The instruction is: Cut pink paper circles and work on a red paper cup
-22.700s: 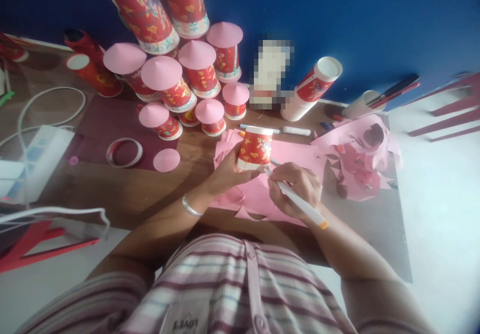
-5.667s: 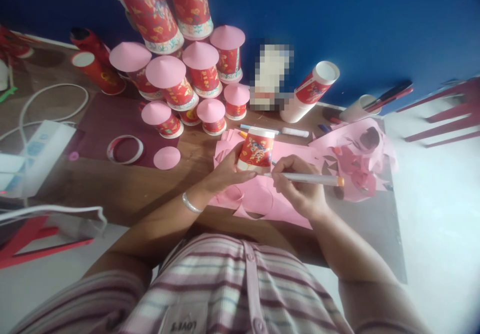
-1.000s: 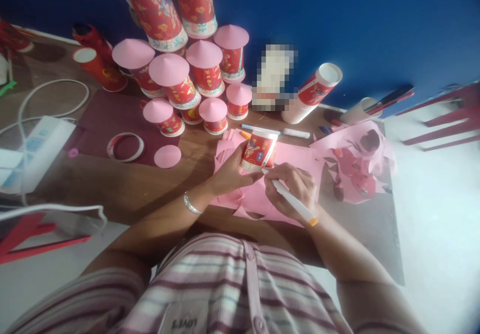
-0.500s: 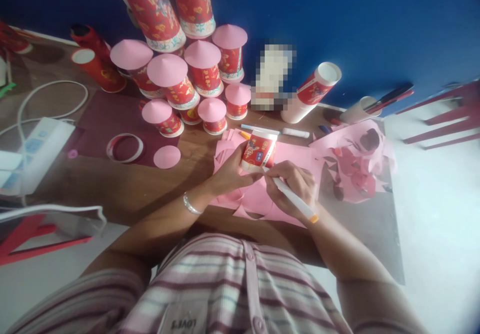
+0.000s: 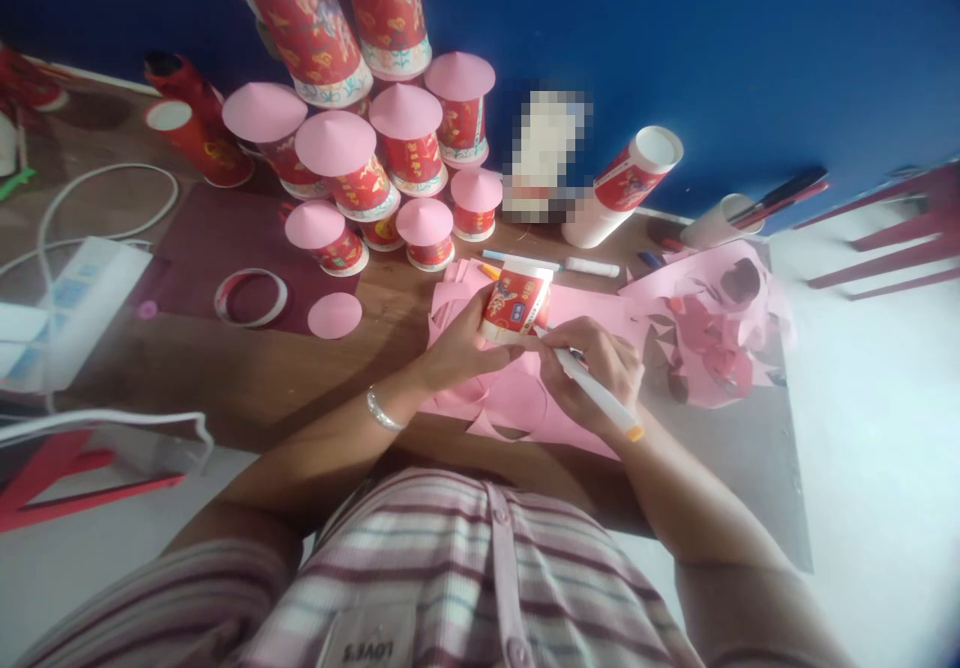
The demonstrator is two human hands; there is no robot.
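Observation:
My left hand [image 5: 463,346] is wrapped round a red and white printed paper cup [image 5: 517,303], its fingers on the left side and the thumb below. Between the fingers of my right hand [image 5: 596,373] sits a white marker pen [image 5: 600,395] with an orange end. Its tip is at the cup's lower right side; whether it touches cannot be made out. Pink paper sheets [image 5: 517,398] lie beneath both hands. Just behind the cup rest a light blue pen [image 5: 517,260] and a white marker [image 5: 591,267].
Several red cups with pink cone tops [image 5: 335,143] stand at the back left. A tape ring [image 5: 251,298] and a pink paper disc [image 5: 334,316] lie left. Pink scraps [image 5: 712,348] and a pen holder [image 5: 720,223] are right. A power strip [image 5: 75,313] with cables lies far left.
My right hand and the marker pen have shifted slightly to the right along the cup. My left hand still holds the cup in nearly the same place.

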